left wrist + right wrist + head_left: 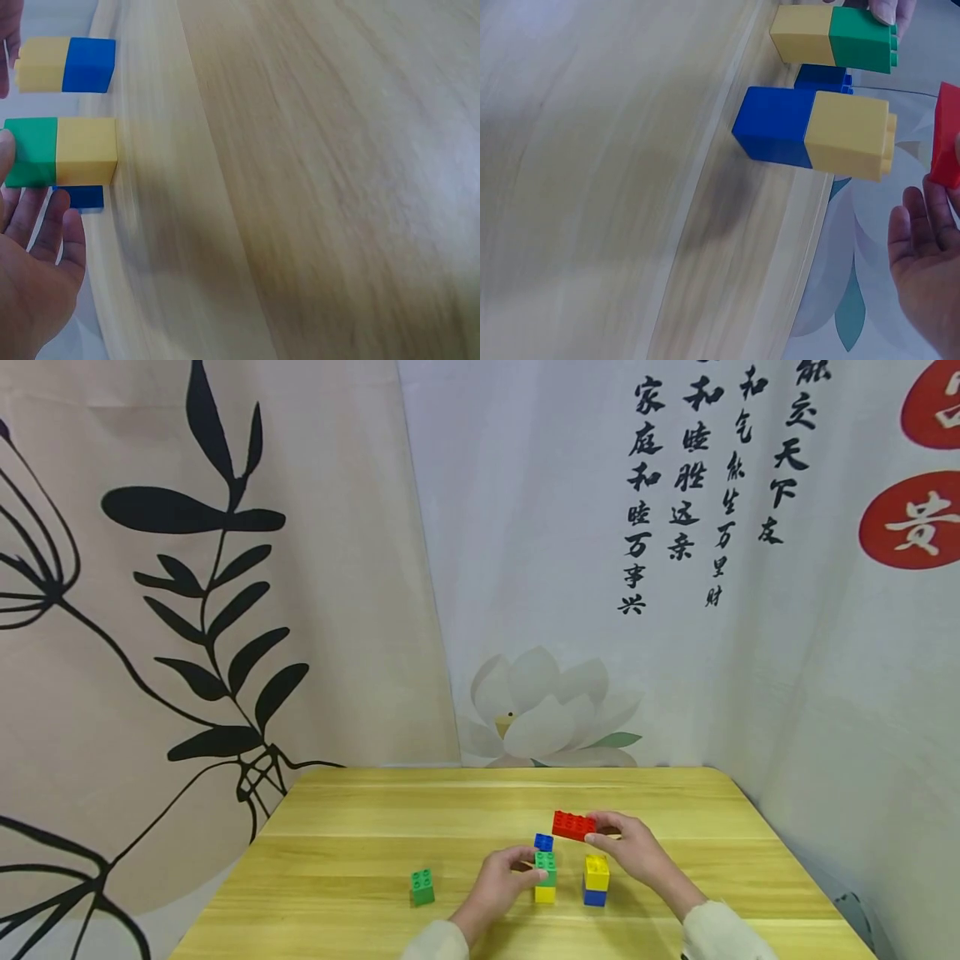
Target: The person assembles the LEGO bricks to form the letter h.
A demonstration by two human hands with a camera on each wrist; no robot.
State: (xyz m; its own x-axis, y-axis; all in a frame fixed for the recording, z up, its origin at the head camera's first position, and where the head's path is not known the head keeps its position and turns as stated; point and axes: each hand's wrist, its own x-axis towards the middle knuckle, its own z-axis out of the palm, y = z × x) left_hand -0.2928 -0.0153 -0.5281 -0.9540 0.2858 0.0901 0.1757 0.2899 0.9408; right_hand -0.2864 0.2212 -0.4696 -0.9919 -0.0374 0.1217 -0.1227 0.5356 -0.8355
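My right hand (636, 849) grips one end of a red brick (572, 826) and holds it in the air above the table. Thumb and fingers of my left hand (497, 887) pinch a green brick (550, 860), which sits on a yellow brick (545, 895). Just right of that pair stands a second stack, a yellow brick (597, 872) on a blue brick (595, 898); neither hand touches it. Behind the green-and-yellow stack is a smaller-looking blue brick (543, 841), partly hidden. The right wrist view shows the red brick (946, 135) only in part, at the edge.
Away to the left, a single green brick (422, 887) rests on the wooden table (345, 852). A printed curtain (360, 568) hangs behind the table's far edge and along its right side.
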